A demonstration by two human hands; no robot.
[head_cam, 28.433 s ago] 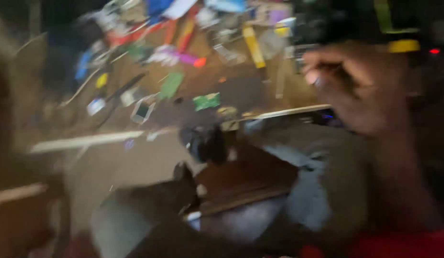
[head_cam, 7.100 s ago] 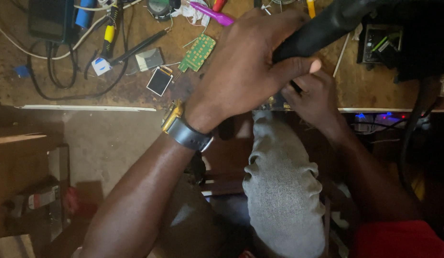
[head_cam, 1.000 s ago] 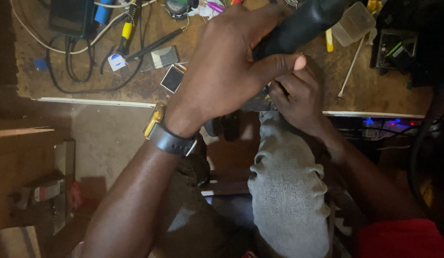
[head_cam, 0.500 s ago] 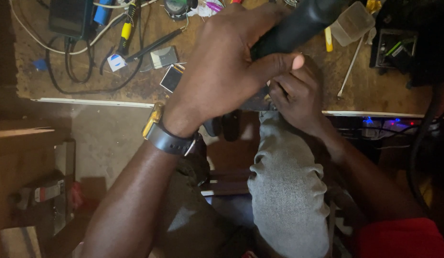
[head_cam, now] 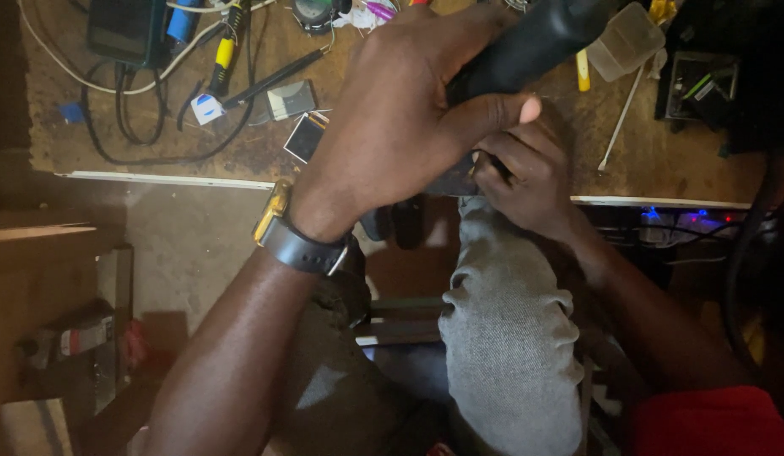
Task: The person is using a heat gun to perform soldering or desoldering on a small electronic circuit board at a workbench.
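Black and thick, a plastic-bodied handheld tool (head_cam: 535, 42) fills our left hand (head_cam: 400, 118), the fingers wrapped fully round its barrel and the thumb pressed along its underside. The tool slants from the upper right of the wooden workbench (head_cam: 156, 143) down toward the bench's front edge, where our right hand (head_cam: 531, 177) waits just below it. That right hand is curled tight, fingertips pinched on a small dark part (head_cam: 459, 181) held at the bench edge, though most of the part is hidden under both hands and we cannot tell what it is. The two hands touch, the left lying over the right.

We judge that we are in the middle of working the tool's tip on the pinched part. Next comes a steady right-hand grip and fine aim with the left, since the contact spot is out of view.

On our left wrist sits a dark-strapped watch with a gold case (head_cam: 286, 232). Below the hands, our knee in grey fabric (head_cam: 510, 338) rises close to the bench edge. Farther left on the bench lie a small square dark-glass screen module (head_cam: 306, 137), a yellow-and-black handled tool (head_cam: 226, 42) and loops of black cable (head_cam: 130, 127), all well apart from the hands.
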